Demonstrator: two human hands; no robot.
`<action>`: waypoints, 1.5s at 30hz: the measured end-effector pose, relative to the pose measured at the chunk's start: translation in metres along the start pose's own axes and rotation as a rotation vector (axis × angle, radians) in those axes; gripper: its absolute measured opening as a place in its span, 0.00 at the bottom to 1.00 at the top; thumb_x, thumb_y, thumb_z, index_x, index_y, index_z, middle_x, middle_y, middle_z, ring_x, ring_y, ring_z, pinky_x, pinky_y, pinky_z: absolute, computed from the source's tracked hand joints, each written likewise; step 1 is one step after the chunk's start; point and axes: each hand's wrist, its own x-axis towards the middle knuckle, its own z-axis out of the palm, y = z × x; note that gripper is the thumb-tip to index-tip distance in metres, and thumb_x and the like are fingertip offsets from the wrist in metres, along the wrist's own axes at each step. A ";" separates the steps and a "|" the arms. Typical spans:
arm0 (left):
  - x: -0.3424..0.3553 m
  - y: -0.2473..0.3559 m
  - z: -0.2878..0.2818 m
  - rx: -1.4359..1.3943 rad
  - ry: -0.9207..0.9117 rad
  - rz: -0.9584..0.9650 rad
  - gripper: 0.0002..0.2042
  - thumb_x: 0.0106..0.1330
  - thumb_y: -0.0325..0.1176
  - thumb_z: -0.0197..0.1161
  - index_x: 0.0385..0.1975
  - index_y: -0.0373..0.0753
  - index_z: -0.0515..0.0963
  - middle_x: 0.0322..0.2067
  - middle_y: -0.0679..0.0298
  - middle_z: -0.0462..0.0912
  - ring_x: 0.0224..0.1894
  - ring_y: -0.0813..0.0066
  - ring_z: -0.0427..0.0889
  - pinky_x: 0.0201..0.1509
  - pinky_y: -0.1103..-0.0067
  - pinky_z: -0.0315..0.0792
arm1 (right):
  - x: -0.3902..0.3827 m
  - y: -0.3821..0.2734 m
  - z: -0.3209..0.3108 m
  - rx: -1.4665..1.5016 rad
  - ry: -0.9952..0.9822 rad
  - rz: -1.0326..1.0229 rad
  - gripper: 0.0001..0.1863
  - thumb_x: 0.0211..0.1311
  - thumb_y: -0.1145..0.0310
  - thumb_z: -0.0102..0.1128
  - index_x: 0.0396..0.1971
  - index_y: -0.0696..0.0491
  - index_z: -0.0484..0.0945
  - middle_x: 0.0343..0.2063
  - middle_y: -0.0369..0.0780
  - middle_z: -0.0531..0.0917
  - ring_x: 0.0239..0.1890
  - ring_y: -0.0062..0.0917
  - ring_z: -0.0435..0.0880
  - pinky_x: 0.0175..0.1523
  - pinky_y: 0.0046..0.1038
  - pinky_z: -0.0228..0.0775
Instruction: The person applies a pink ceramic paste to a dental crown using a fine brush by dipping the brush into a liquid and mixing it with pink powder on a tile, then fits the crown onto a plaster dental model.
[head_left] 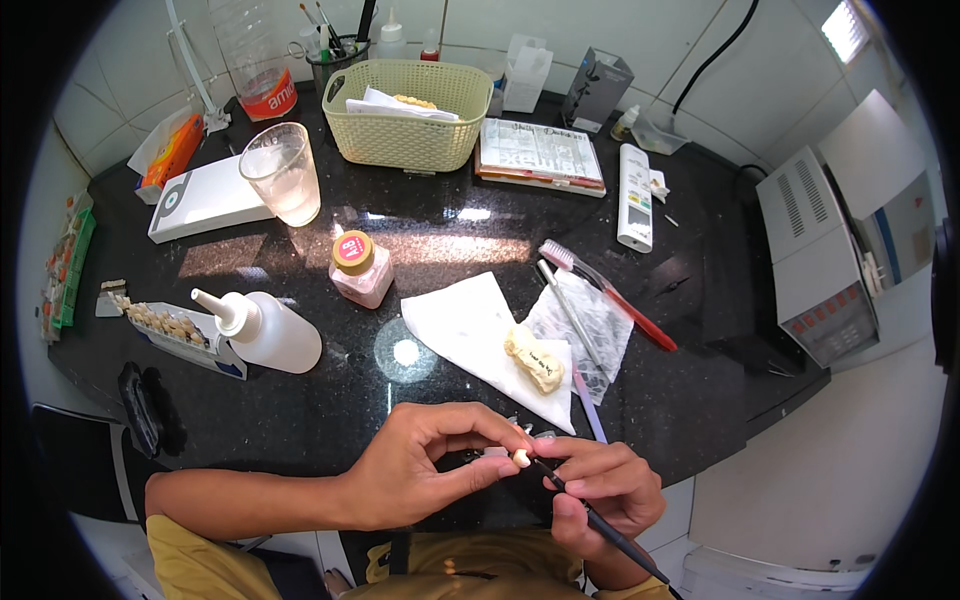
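My left hand pinches a small white tooth-shaped piece between thumb and fingertips, close to the counter's front edge. My right hand grips a black pen-shaped tool whose thin tip meets or nearly meets the piece. Beyond my hands, a cream plaster cast lies on a folded white paper towel. To its right are a slim metal instrument, a lilac stick and a toothbrush with a red handle. Small clear bits lie partly hidden behind my fingers.
A white squeeze bottle and a pink jar stand left of the towel. Farther back are a glass, a green basket and a remote control. A boxy white appliance stands at right.
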 end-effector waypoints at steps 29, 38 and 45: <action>0.002 -0.001 -0.002 0.035 0.012 0.016 0.08 0.66 0.22 0.60 0.43 0.29 0.78 0.44 0.57 0.80 0.49 0.76 0.80 0.58 0.79 0.74 | 0.002 0.003 0.001 -0.026 -0.031 0.033 0.11 0.47 0.84 0.67 0.31 0.60 0.76 0.30 0.49 0.83 0.43 0.42 0.86 0.45 0.32 0.82; 0.002 -0.001 -0.002 0.040 0.008 0.008 0.08 0.66 0.23 0.60 0.43 0.29 0.78 0.43 0.57 0.80 0.48 0.76 0.80 0.58 0.79 0.74 | 0.000 0.000 0.002 0.006 0.001 0.068 0.10 0.49 0.83 0.66 0.32 0.61 0.75 0.30 0.50 0.83 0.43 0.43 0.86 0.45 0.33 0.82; 0.002 -0.001 -0.002 0.048 0.010 0.012 0.08 0.66 0.23 0.60 0.43 0.30 0.78 0.43 0.58 0.81 0.48 0.76 0.80 0.58 0.79 0.74 | 0.001 0.002 0.001 -0.020 -0.023 0.041 0.10 0.48 0.84 0.66 0.32 0.61 0.75 0.29 0.50 0.83 0.42 0.42 0.86 0.45 0.33 0.82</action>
